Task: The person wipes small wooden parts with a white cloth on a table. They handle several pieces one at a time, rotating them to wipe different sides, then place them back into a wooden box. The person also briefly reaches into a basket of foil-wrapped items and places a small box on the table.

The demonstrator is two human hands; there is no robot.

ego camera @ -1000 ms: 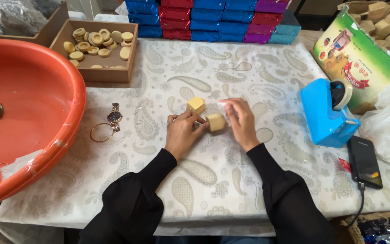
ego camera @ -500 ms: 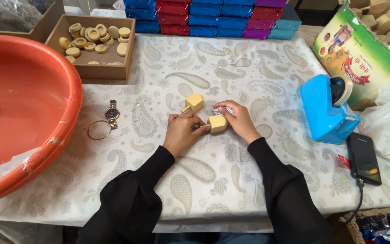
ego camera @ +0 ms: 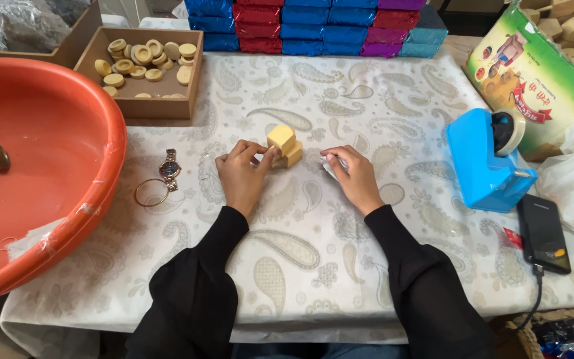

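Left hand (ego camera: pixel 242 174) pinches 2 stacked tan blocks (ego camera: pixel 284 146) on the tablecloth (ego camera: pixel 300 252) — right hand (ego camera: pixel 352 178) closes on a small clear wrapper (ego camera: pixel 330 166). Risk: the tilted top block may slide off — loose grip.

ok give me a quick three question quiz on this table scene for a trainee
1. True or false: the left hand touches the stacked yellow blocks.
2. Which thing lies nearest the wristwatch? A) phone B) metal ring C) tape dispenser
3. What fills the cardboard box at the back left?

Key:
1. True
2. B, the metal ring
3. Round yellow discs
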